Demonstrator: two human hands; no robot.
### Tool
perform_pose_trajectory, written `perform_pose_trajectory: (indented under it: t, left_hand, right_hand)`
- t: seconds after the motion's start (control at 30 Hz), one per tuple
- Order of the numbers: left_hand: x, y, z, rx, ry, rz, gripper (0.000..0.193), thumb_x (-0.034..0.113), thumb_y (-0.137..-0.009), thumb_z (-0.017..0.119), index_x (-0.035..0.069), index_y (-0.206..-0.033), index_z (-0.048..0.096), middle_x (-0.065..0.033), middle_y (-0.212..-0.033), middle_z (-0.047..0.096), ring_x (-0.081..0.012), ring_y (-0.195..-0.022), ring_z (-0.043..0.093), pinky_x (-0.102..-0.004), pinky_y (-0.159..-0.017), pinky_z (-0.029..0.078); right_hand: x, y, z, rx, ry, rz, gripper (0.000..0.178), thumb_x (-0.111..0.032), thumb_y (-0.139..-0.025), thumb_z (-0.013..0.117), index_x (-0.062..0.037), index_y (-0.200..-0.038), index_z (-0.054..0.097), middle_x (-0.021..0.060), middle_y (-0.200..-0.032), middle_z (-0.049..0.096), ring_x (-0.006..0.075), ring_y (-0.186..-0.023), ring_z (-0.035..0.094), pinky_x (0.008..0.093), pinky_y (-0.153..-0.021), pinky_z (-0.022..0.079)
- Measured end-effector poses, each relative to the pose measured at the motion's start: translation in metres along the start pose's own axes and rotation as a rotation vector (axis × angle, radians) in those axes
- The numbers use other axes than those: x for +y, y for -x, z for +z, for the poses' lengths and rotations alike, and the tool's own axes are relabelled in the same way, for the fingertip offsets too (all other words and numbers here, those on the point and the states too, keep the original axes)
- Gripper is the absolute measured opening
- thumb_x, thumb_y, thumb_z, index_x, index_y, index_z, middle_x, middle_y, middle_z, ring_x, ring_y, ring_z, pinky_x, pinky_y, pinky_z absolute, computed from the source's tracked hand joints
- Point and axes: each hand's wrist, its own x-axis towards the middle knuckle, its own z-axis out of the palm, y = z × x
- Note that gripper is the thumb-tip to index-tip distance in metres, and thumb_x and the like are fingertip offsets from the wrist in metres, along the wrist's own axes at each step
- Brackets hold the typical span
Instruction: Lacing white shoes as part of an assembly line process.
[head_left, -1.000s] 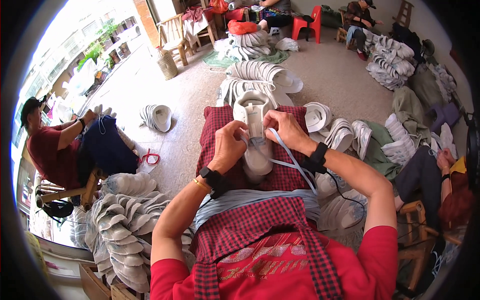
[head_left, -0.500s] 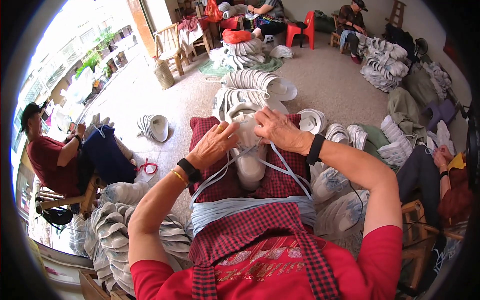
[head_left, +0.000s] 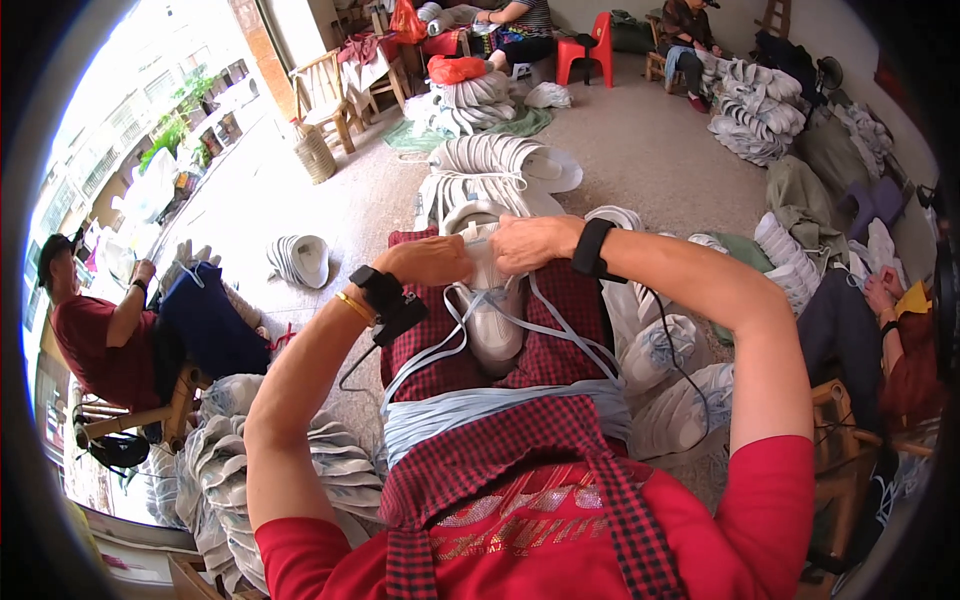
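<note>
A white shoe (head_left: 495, 338) rests on the red-and-black checked apron over my lap, toe pointing toward me. Light blue shoelace (head_left: 566, 328) crosses its front, and long strands trail down both sides. My left hand (head_left: 437, 260) is closed at the left edge of the shoe's opening. Opposite it, my right hand (head_left: 535, 243) is curled on the right edge, knuckles up. Both sets of fingertips are hidden, so whether lace is also pinched cannot be seen. A thick bundle of light blue laces (head_left: 440, 420) lies across my waist.
Nested white shoes (head_left: 490, 165) lie beyond my knees, with a smaller stack (head_left: 298, 260) to the left. Piled shoes (head_left: 235, 470) flank me at lower left, more (head_left: 660, 360) at right. Several people sit working around the room. A red chair (head_left: 588, 55) stands at the back.
My hands have rolled inward and drawn closer together over the shoe, with fingers more curled. The left wrist has turned, bringing a black device into view. The whole view has shifted slightly.
</note>
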Motion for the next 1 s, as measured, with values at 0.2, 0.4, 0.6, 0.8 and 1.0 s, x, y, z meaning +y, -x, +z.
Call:
perform_pose_trajectory:
  t: [0.2,0.4,0.6,0.8,1.0]
  left_hand:
    - [0.036,-0.005,0.021,0.226,0.023,-0.583,0.012,0.016,-0.074,0.067,0.004,-0.076,0.067,-0.0134,-0.088,0.06,-0.0334,-0.081,0.064,-0.0422,-0.071,0.052]
    - [0.036,0.005,0.025,0.471,0.206,-0.343,0.015,0.012,-0.081,0.063,-0.001,-0.086,0.069,-0.0156,-0.087,0.064,-0.0328,-0.076,0.068,-0.0406,-0.07,0.054]
    - [0.104,0.018,-0.027,0.743,1.032,-0.541,0.015,0.015,-0.095,0.065,0.002,-0.1,0.067,-0.0037,-0.086,0.069,-0.0112,-0.066,0.066,-0.0233,-0.058,0.053]
    - [0.095,0.002,0.0,0.893,1.23,-0.455,0.026,0.025,-0.103,0.056,0.002,-0.099,0.066,0.0006,-0.075,0.062,-0.0069,-0.064,0.059,-0.0231,-0.059,0.049]
    - [0.083,-0.002,0.013,1.065,1.504,-0.487,0.035,0.035,-0.106,0.049,0.006,-0.089,0.059,0.0075,-0.066,0.042,-0.0026,-0.054,0.034,-0.0204,-0.047,0.026]
  right_hand:
    - [-0.045,0.013,-0.022,0.27,-0.288,0.425,0.021,-0.018,-0.075,0.062,0.0002,-0.071,0.071,0.0253,-0.081,0.068,0.0389,-0.082,0.067,0.0481,-0.077,0.055]
    - [-0.039,0.005,-0.014,0.765,-1.366,0.478,0.024,-0.021,-0.095,0.058,-0.0007,-0.093,0.072,0.0057,-0.09,0.07,0.0119,-0.09,0.061,0.0286,-0.083,0.047]
    - [-0.05,0.037,-0.033,0.857,-1.19,0.416,0.029,-0.028,-0.101,0.058,-0.0019,-0.098,0.072,-0.0018,-0.09,0.067,0.0083,-0.089,0.058,0.0252,-0.082,0.045]
    - [-0.06,0.031,-0.054,0.987,-1.238,0.353,0.024,-0.021,-0.097,0.06,-0.0013,-0.095,0.074,0.003,-0.083,0.07,0.0084,-0.08,0.061,0.0265,-0.075,0.049]
    - [-0.062,0.037,-0.049,0.932,-1.097,0.485,0.019,-0.014,-0.094,0.058,-0.0004,-0.093,0.071,0.0064,-0.075,0.067,0.0122,-0.07,0.062,0.0303,-0.067,0.05]
